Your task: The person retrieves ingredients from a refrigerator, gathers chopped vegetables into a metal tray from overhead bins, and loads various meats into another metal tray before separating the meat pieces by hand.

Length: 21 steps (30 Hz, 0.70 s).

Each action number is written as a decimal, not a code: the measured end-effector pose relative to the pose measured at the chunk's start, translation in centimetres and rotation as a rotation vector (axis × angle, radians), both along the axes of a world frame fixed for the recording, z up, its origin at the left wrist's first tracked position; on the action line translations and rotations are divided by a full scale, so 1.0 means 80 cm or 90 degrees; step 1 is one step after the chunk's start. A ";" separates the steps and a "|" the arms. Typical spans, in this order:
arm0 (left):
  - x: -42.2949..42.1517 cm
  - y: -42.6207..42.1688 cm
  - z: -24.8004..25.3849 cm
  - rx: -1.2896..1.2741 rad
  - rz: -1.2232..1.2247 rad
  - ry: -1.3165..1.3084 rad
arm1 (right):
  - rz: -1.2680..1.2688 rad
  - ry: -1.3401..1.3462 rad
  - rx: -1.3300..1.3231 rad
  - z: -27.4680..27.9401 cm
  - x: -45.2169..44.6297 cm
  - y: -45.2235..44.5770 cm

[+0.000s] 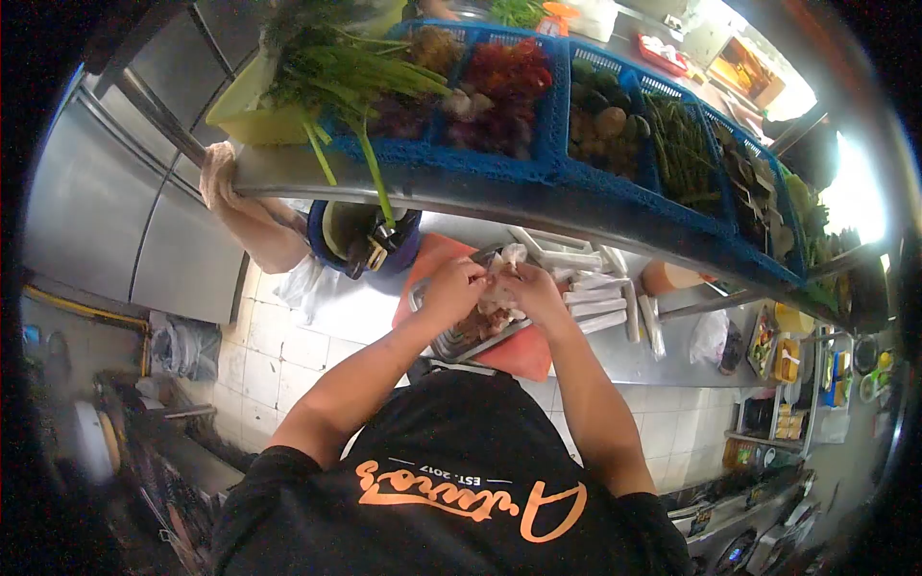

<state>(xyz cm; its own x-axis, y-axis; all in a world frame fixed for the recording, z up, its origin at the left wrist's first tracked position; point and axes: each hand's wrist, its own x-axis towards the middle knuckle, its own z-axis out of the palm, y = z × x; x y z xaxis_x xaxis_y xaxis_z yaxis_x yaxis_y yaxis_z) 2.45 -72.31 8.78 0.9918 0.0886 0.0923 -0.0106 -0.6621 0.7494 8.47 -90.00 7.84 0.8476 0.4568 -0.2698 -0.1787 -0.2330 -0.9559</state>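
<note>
A metal tray [468, 344] with pieces of raw-looking meat [496, 317] rests on an orange cutting board [531, 353]. Over the tray, my left hand [455, 290] is closed, its fingertips pinching a thin whitish plastic bag [515, 254]. My right hand [537, 296] grips the same bag from the other side, fingers curled in. What lies inside the bag is partly hidden by my fingers. Just right of the tray are several white, rolled plastic-wrapped packets [594, 305].
Above the counter, a metal shelf [461, 206] carries blue crates [547, 158] of vegetables, with green stalks [370, 168] hanging over its edge. A dark blue bucket [408, 245] stands left of the board. At right sit an orange-lidded container [663, 278] and a white plastic bag [709, 336].
</note>
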 end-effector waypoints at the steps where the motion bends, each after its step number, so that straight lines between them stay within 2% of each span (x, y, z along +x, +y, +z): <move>1: -0.001 -0.001 -0.002 0.013 0.004 0.008 | -0.013 0.005 0.025 -0.007 0.000 -0.002; 3: -0.004 -0.003 -0.009 0.009 0.029 0.000 | -0.035 0.018 0.074 0.001 -0.006 0.002; 5: -0.004 -0.005 -0.017 -0.022 0.067 -0.034 | -0.015 -0.119 -0.079 0.011 -0.010 0.008; 6: -0.003 -0.005 -0.020 -0.079 0.090 0.009 | -0.007 -0.187 -0.156 0.017 -0.012 0.009; 8: 0.001 -0.007 -0.027 -0.193 0.134 0.095 | -0.006 -0.284 -0.205 0.036 -0.018 0.011; 10: 0.007 -0.005 -0.068 -0.459 0.114 0.127 | -0.016 -0.333 -0.234 0.037 -0.019 0.010; 11: 0.007 -0.006 -0.063 -0.592 0.104 0.142 | -0.025 -0.335 -0.236 0.030 -0.015 0.010; 14: -0.001 -0.016 -0.043 -0.703 0.097 0.204 | -0.031 -0.356 -0.269 0.018 -0.016 0.012; 16: -0.001 -0.019 -0.038 -0.707 0.080 0.228 | -0.032 -0.372 -0.297 0.011 -0.016 0.012; 20: 0.003 -0.014 -0.056 -0.753 -0.033 0.261 | -0.040 -0.378 -0.344 -0.012 -0.011 0.012; 21: 0.005 -0.012 -0.054 -0.795 -0.006 0.251 | -0.044 -0.376 -0.357 -0.013 -0.009 0.012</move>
<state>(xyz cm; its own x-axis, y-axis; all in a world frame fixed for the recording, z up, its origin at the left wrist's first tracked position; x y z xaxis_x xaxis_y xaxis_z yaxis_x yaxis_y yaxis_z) 2.81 -73.26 4.44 0.9343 -0.1039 -0.3410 0.3477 0.4765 0.8075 7.74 -89.05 6.78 0.9431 0.3276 0.0570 0.2858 -0.7112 -0.6423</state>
